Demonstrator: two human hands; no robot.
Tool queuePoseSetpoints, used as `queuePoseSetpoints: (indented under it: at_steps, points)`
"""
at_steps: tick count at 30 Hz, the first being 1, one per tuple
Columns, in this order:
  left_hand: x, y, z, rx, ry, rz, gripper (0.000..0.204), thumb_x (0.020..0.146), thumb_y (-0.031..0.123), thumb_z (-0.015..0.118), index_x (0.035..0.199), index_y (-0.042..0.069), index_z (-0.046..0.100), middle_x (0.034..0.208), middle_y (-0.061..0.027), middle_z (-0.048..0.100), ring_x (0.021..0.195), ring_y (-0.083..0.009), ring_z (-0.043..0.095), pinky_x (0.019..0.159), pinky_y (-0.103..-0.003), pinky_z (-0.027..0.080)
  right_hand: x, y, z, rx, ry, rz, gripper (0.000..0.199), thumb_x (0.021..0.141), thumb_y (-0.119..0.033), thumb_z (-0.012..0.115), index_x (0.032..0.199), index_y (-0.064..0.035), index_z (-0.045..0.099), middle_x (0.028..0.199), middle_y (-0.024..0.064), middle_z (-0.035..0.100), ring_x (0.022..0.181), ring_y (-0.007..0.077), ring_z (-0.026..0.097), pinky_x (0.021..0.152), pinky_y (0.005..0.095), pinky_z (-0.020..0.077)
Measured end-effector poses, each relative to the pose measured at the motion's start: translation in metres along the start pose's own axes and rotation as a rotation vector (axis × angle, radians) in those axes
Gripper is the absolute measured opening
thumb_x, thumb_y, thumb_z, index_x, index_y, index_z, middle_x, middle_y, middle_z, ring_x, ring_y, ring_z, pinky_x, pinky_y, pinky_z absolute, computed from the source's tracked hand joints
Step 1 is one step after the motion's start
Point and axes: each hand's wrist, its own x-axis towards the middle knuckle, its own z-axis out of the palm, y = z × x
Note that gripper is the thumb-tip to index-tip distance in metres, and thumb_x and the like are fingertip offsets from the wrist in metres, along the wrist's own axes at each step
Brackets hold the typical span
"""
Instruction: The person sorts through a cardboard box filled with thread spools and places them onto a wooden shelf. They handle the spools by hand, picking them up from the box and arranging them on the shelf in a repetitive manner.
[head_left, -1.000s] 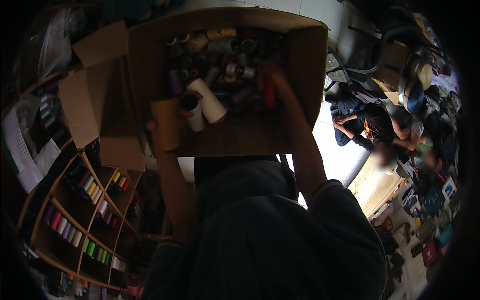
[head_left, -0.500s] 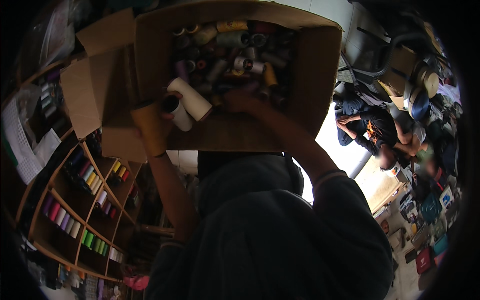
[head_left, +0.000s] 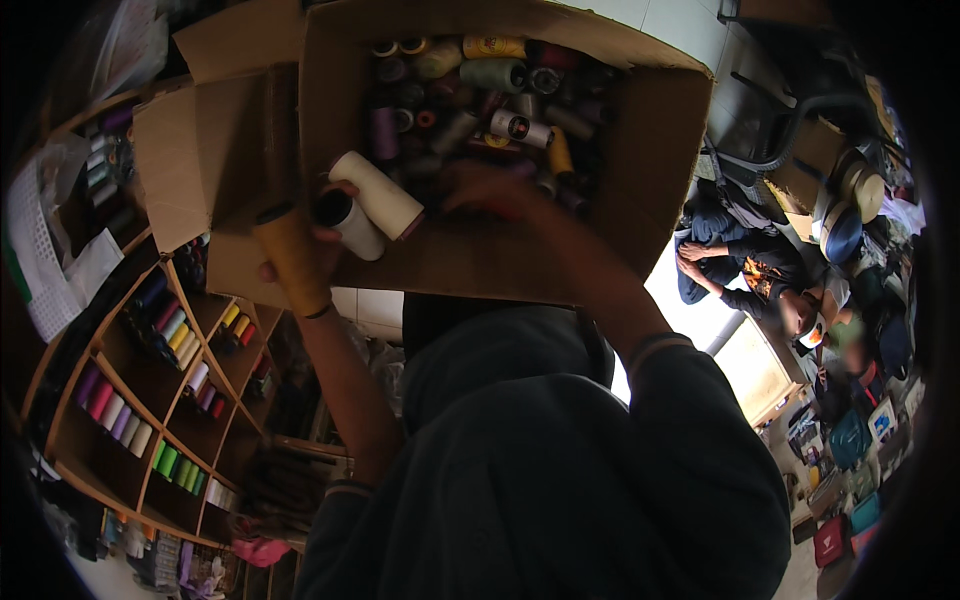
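My left hand [head_left: 325, 240] is wrapped round three thread spools over the near left of an open cardboard box [head_left: 660, 170]. They are a cream spool [head_left: 375, 197], a white spool with a dark end [head_left: 352, 228] and an ochre spool [head_left: 293, 262]. Inside the box lies a jumble of spools, among them a grey-green one [head_left: 492, 75], a white one with a dark label [head_left: 520, 128], a purple one [head_left: 384, 133] and a yellow one [head_left: 557, 152]. My right hand [head_left: 490, 190] reaches in among them; its fingers are dark and blurred, and any hold is hidden.
Left stands a wooden cubbyhole shelf [head_left: 165, 410] with spools sorted by colour. The box's flaps [head_left: 170, 165] stick out left. To the right, a person [head_left: 755, 265] sits near a bright opening, with hats [head_left: 850, 205] and bags [head_left: 830, 540] around.
The box and its surroundings have shifted slightly within the view. My right hand has moved a little among the spools. My left hand keeps the same three spools.
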Motion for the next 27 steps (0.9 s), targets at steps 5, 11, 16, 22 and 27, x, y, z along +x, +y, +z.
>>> queuePoseSetpoints:
  at_steps: [5,11,16,22,27]
  points:
    - [-0.002,-0.004,0.012,-0.013,0.011,0.031,0.089,0.067,0.079,0.047,0.097,-0.002,0.068,0.132,-0.0318,0.036,0.123,-0.0348,0.032,0.103,-0.041,0.022,-0.052,-0.029,-0.031,0.39,0.102,0.026,0.064,0.074,-0.017,0.07,0.132,-0.0112,0.044,0.122,0.0139,0.052,0.075,0.0194,0.06,0.067,0.0298,0.0512]
    - [-0.01,-0.003,0.032,-0.031,-0.045,0.041,0.079,0.07,0.075,0.053,0.095,0.001,0.065,0.129,-0.0312,0.034,0.116,-0.0397,0.038,0.102,-0.049,0.03,-0.095,-0.06,-0.042,0.71,-0.06,0.028,0.069,0.075,-0.013,0.069,0.137,-0.0126,0.039,0.114,0.0117,0.055,0.066,0.0146,0.058,0.055,0.026,0.0492]
    - [-0.03,0.013,0.057,-0.096,-0.107,0.044,0.082,0.065,0.078,0.052,0.097,0.004,0.07,0.132,-0.0289,0.032,0.118,-0.0349,0.035,0.101,-0.044,0.027,-0.104,-0.103,-0.025,0.736,-0.194,-0.045,0.069,0.073,-0.008,0.07,0.134,-0.0085,0.039,0.102,0.0083,0.059,0.06,0.013,0.056,0.053,0.0251,0.0483]
    - [-0.094,0.041,0.075,0.024,0.076,0.122,0.086,0.057,0.073,0.055,0.085,-0.007,0.068,0.122,-0.0319,0.044,0.109,-0.0307,0.044,0.088,-0.03,0.037,-0.103,-0.167,0.011,0.395,-0.232,-0.008,0.059,0.07,-0.011,0.074,0.122,-0.0052,0.048,0.104,0.0097,0.062,0.08,0.0133,0.061,0.06,0.0268,0.0507]
    - [-0.174,0.06,0.099,-0.127,0.383,0.14,0.078,0.056,0.059,0.067,0.092,-0.01,0.063,0.108,-0.0279,0.057,0.106,-0.0268,0.049,0.086,-0.033,0.037,-0.087,-0.214,0.054,0.042,-0.245,-0.156,0.067,0.068,-0.009,0.073,0.128,-0.0059,0.045,0.104,0.0072,0.062,0.086,0.0124,0.059,0.064,0.0261,0.0508]
